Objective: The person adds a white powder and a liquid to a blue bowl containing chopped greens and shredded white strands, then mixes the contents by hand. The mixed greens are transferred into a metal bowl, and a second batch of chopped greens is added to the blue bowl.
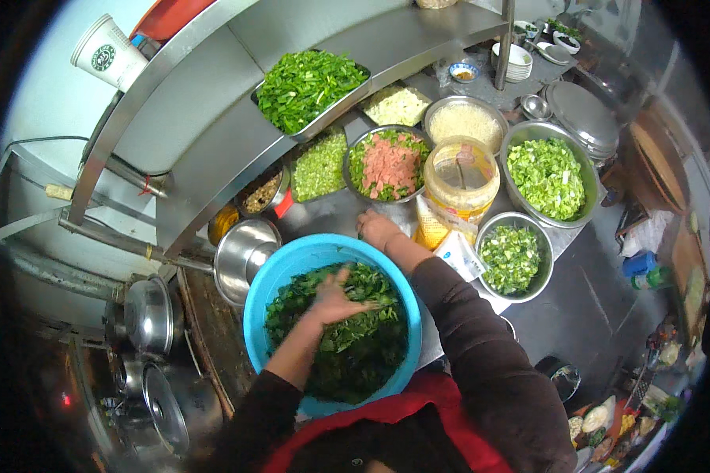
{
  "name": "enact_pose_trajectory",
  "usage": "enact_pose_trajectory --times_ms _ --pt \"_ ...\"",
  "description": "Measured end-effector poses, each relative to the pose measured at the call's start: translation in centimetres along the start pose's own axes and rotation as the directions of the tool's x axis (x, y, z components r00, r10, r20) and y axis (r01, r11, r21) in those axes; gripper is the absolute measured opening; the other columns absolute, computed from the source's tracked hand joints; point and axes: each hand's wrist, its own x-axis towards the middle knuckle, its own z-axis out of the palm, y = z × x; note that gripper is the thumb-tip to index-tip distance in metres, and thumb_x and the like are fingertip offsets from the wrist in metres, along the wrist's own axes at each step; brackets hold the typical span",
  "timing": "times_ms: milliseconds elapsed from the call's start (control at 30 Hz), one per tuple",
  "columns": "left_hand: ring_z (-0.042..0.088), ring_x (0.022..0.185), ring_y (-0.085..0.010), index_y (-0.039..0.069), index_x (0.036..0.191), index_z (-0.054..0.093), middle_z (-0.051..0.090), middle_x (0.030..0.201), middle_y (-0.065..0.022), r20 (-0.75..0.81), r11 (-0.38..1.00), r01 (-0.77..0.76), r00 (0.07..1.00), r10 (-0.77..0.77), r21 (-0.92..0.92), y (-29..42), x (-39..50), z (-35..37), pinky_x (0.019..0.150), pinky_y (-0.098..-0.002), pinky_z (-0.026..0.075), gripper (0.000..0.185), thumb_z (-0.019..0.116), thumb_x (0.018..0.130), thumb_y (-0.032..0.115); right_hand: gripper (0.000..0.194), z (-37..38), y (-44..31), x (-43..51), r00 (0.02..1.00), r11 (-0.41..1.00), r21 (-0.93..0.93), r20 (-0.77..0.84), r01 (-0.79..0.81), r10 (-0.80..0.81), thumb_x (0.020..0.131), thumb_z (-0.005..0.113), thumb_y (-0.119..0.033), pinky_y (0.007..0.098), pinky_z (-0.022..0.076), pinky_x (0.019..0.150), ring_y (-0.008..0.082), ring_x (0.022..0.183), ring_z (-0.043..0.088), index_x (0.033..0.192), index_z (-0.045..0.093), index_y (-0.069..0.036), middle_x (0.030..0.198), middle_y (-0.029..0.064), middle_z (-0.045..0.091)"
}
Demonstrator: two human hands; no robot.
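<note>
A large blue plastic basin (253, 316) filled with dark green leafy vegetables (361, 337) stands right before me. Inside it, my left hand (336, 303) is spread, blurred, with its fingers among the leaves; whether it grips any cannot be told. My right hand (378, 229) lies just beyond the basin's far rim, its fingers curled near the steel counter; what it may hold is hidden. Close to its right are a wide-mouthed plastic jar (461, 198) with a utensil inside and a yellow and white packet (435, 224).
Beyond stand a bowl of pink chopped meat and greens (389, 162), bowls of chopped greens (545, 180) (510, 260) and a bowl of white shreds (466, 124). A steel shelf (201, 127) overhangs the left, bearing a tray of cut greens (310, 88). Lidded steel pots (149, 316) stand left.
</note>
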Motion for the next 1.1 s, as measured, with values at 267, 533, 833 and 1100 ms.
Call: enact_pose_trajectory --times_ms 267,533,833,1100 --pt "0.039 0.132 -0.0418 0.028 0.138 0.052 0.044 0.139 -0.0165 0.315 0.846 -0.398 0.903 0.292 0.354 -2.2 -11.5 0.1 0.101 -0.0684 0.034 0.079 0.083 0.067 0.045 0.02 -7.7 -2.1 -8.0 0.925 0.879 0.476 -0.327 -0.017 0.194 0.077 0.06 -0.004 0.043 0.0509 0.085 0.0359 0.098 0.062 0.096 0.067 -0.004 0.1 0.0178 0.064" --pt "0.053 0.124 -0.0349 0.003 0.136 0.051 0.048 0.14 -0.0228 -0.257 0.686 -0.082 0.954 -0.157 -0.723 -13.1 -2.9 1.0 0.104 -0.0492 0.043 0.071 0.078 0.081 0.039 0.04 -14.8 -11.6 -17.6 0.947 0.871 0.411 -0.278 0.268 -0.16 0.07 0.077 -0.007 0.0458 0.0425 0.102 0.0381 0.119 0.051 0.109 0.069 -0.01 0.12 0.012 0.062" --pt "0.055 0.118 -0.0274 0.0 0.135 0.051 0.059 0.13 -0.0158 0.096 0.796 -0.351 0.887 0.451 -0.493 -7.9 -1.0 2.6 0.102 -0.039 0.042 0.062 0.075 0.083 0.025 0.036 -9.4 -13.0 -21.2 0.635 0.567 0.748 -0.259 -0.344 0.727 0.095 0.06 -0.012 0.0402 0.0479 0.087 0.0316 0.097 0.062 0.124 0.051 0.005 0.104 0.0229 0.063" --pt "0.059 0.115 -0.0297 0.007 0.124 0.063 0.061 0.129 -0.0146 0.251 0.828 0.099 0.967 0.052 -0.552 -2.1 8.7 -1.7 0.099 -0.0431 0.045 0.055 0.059 0.088 0.048 0.042 -8.9 -13.2 -20.4 0.71 0.612 0.731 -0.256 -0.302 0.656 0.097 0.054 -0.012 0.0419 0.0471 0.097 0.0422 0.112 0.061 0.135 0.049 0.006 0.119 0.0315 0.061"
